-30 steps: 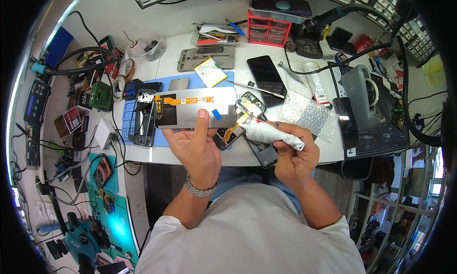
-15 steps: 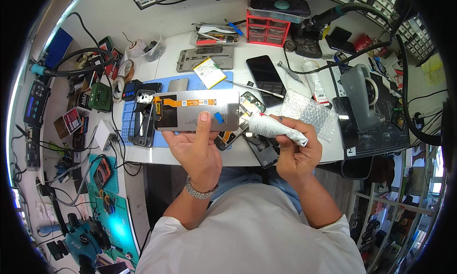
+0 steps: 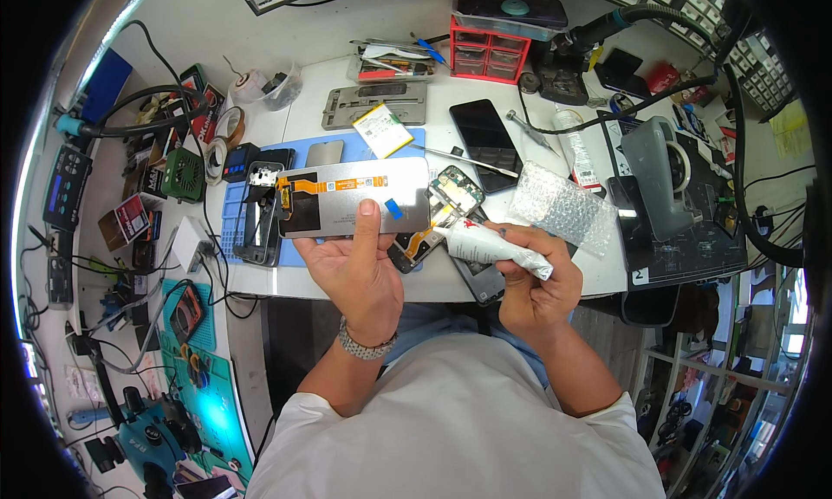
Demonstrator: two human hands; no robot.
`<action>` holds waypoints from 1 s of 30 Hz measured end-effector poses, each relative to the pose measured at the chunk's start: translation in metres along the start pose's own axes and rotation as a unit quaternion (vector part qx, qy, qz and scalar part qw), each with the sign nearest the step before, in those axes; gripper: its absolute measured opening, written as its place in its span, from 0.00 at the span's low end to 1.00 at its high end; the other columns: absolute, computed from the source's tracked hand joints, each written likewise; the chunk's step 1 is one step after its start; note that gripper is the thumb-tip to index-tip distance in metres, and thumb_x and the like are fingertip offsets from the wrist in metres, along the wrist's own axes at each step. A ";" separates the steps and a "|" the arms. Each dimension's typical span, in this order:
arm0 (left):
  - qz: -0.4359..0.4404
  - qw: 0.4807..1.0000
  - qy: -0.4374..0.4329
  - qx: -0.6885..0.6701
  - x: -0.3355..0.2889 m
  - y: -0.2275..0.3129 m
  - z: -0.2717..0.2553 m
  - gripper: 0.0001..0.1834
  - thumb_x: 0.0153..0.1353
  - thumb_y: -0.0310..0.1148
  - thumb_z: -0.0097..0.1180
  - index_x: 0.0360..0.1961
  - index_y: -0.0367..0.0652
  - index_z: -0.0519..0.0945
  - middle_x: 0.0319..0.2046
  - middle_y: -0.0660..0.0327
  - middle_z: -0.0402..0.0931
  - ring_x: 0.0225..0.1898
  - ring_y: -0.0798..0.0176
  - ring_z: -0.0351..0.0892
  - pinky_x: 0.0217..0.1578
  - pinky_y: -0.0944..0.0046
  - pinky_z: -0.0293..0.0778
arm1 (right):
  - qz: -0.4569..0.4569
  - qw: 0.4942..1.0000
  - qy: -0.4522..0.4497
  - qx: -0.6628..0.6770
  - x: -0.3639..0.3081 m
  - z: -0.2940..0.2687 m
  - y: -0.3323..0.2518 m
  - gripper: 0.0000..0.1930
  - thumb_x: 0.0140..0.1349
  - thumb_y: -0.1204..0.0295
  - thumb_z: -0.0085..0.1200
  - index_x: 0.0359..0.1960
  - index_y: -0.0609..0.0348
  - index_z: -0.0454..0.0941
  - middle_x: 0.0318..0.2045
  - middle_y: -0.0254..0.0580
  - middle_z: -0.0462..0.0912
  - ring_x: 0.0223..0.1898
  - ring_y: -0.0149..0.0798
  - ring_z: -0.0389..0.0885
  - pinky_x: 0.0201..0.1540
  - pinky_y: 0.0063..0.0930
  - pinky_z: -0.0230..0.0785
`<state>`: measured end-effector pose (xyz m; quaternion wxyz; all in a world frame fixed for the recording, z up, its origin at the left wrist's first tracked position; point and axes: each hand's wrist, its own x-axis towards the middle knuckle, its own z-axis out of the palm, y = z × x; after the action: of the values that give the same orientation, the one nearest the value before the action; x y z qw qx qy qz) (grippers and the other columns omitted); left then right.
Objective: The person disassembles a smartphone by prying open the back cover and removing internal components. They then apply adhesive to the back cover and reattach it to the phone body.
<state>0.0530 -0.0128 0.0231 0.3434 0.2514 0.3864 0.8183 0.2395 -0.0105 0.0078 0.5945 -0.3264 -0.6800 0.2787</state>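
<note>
My left hand (image 3: pixel 354 278) grips a phone screen (image 3: pixel 399 174) by its lower edge, thumb on its silvery back. An orange ribbon cable runs along that back, with a small blue sticker beside my thumb. In my right hand (image 3: pixel 542 282) is a white squeeze tube (image 3: pixel 487 244) with a crimped end, its tip pointing left near the screen's lower right corner. Behind the tube lies an opened phone with a bared circuit board (image 3: pixel 457 187). A dark phone frame (image 3: pixel 479 280) lies partly under the tube. Left of the screen rests another opened phone (image 3: pixel 253 226).
A yellow-edged white battery (image 3: pixel 383 132) lies on the blue mat (image 3: pixel 290 157). Further right are a black phone (image 3: pixel 485 139), a screwdriver (image 3: pixel 472 162) and bubble wrap (image 3: pixel 563 206). Red drawers (image 3: pixel 487 53) stand at the back. A teal microscope (image 3: pixel 143 443) is at the lower left.
The tube and my right hand have shifted slightly left and down. The screen has moved a little left and up in my left hand.
</note>
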 end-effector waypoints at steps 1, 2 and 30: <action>0.003 1.000 -0.002 0.005 0.000 0.000 0.000 0.30 0.70 0.19 0.62 0.67 0.42 0.62 0.54 0.52 0.79 0.49 0.62 0.86 0.42 0.63 0.88 | -0.005 1.000 0.000 -0.005 0.000 0.000 0.000 0.13 0.68 0.86 0.60 0.53 0.67 0.79 0.47 0.54 0.90 0.47 0.38 0.90 0.50 0.26 0.81; 0.006 1.000 -0.006 0.007 -0.001 0.000 0.001 0.28 0.71 0.20 0.62 0.66 0.42 0.63 0.54 0.53 0.79 0.49 0.63 0.86 0.43 0.63 0.87 | -0.002 1.000 -0.002 0.001 0.000 0.000 0.000 0.13 0.68 0.86 0.60 0.53 0.67 0.79 0.47 0.54 0.90 0.48 0.38 0.90 0.51 0.26 0.81; 0.041 0.999 -0.013 0.005 -0.006 -0.002 0.002 0.35 0.73 0.18 0.56 0.74 0.45 0.55 0.59 0.48 0.77 0.54 0.57 0.86 0.44 0.58 0.92 | -0.017 0.996 -0.030 -0.077 0.003 0.001 -0.008 0.11 0.72 0.77 0.62 0.52 0.66 0.76 0.46 0.58 0.90 0.47 0.43 0.90 0.55 0.31 0.76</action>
<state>0.0588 -0.0153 0.0213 0.3134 0.2792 0.3753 0.8264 0.2372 -0.0134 0.0160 0.5517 -0.3512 -0.7224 0.2246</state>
